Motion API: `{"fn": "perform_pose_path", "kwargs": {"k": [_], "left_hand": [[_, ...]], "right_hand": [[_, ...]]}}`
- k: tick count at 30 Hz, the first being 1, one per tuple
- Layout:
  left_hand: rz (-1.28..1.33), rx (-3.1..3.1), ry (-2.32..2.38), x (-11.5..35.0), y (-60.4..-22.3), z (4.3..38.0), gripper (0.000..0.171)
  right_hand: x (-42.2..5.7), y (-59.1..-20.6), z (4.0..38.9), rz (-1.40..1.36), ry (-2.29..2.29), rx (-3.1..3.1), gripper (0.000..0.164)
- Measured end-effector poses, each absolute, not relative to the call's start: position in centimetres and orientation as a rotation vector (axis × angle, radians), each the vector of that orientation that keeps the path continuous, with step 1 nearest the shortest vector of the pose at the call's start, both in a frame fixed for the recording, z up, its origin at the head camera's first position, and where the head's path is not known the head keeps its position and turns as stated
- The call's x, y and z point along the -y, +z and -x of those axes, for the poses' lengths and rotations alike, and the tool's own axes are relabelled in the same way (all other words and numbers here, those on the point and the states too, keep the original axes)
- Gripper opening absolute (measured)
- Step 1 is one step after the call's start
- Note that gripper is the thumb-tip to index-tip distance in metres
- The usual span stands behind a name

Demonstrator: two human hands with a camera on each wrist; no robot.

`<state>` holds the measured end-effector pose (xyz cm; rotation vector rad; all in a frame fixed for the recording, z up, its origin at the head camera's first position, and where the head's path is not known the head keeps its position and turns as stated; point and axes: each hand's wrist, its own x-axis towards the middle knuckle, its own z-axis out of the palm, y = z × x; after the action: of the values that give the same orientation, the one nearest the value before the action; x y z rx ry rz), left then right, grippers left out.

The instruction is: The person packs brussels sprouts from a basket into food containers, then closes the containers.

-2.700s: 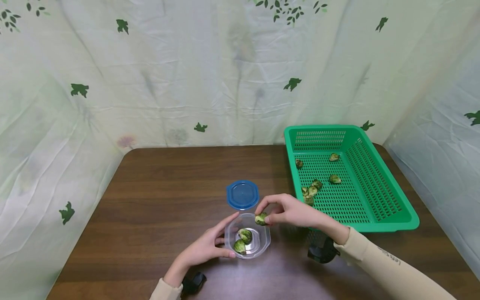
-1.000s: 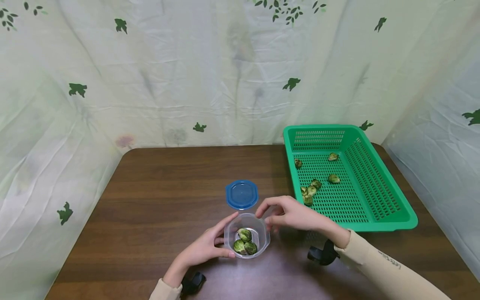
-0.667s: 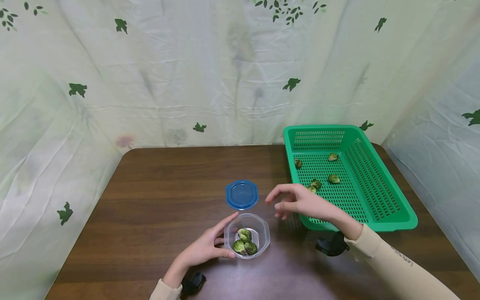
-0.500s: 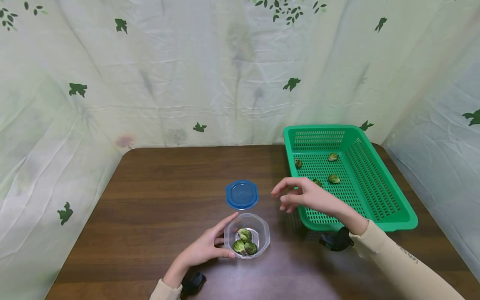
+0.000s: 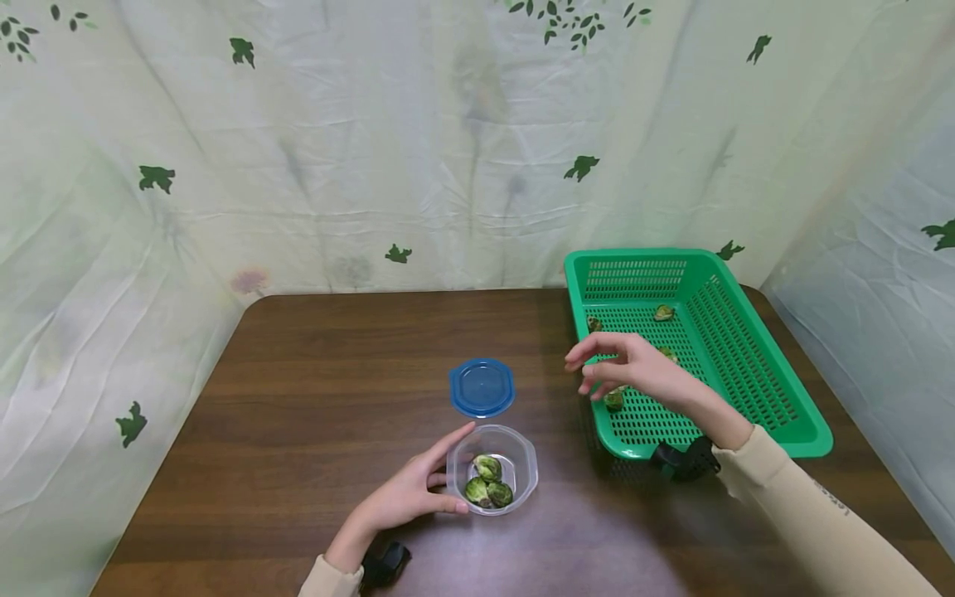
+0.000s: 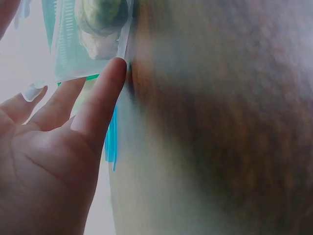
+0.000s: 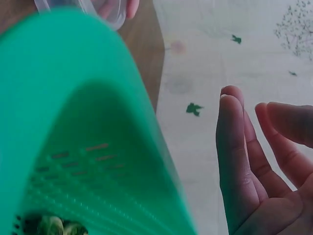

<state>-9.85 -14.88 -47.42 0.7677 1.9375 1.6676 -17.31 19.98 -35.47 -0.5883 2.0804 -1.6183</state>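
Note:
A clear plastic container (image 5: pixel 528 464) with three Brussels sprouts (image 5: pixel 487 467) in it stands on the table. My left hand (image 5: pixel 406 485) rests against its left side, thumb at the near side and index finger at the far side. In the left wrist view, fairly straight fingers touch the container wall (image 6: pixel 63 63). My right hand (image 5: pixel 634 365) hovers above the left edge of the green basket (image 5: pixel 746 356), fingers bent loosely around nothing. It hides part of the sprouts in there; one sprout (image 5: pixel 614 400) shows below it. The right wrist view shows the fingertips apart beside the basket rim (image 7: pixel 73 44).
A blue lid (image 5: pixel 482 387) lies on the brown table (image 5: pixel 336 373) just behind the container. More sprouts, such as the far sprout (image 5: pixel 664 313), sit scattered in the basket. A pale curtain (image 5: pixel 336 166) with leaf prints hangs around the table's back and sides.
My right hand put a third sprout into the container, let go of it, then moved right and back to over the basket edge. The left hand and container have stayed put.

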Motion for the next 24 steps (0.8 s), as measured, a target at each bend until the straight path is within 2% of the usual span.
{"fn": "perform_pose_path", "kwargs": {"k": [24], "left_hand": [[-0.777, -1.966, 1.652, 14.9, -47.5, 9.9, 0.094]], "right_hand": [[-25.2, -36.9, 20.4, 0.409, -1.637, -2.228, 0.029]]}}
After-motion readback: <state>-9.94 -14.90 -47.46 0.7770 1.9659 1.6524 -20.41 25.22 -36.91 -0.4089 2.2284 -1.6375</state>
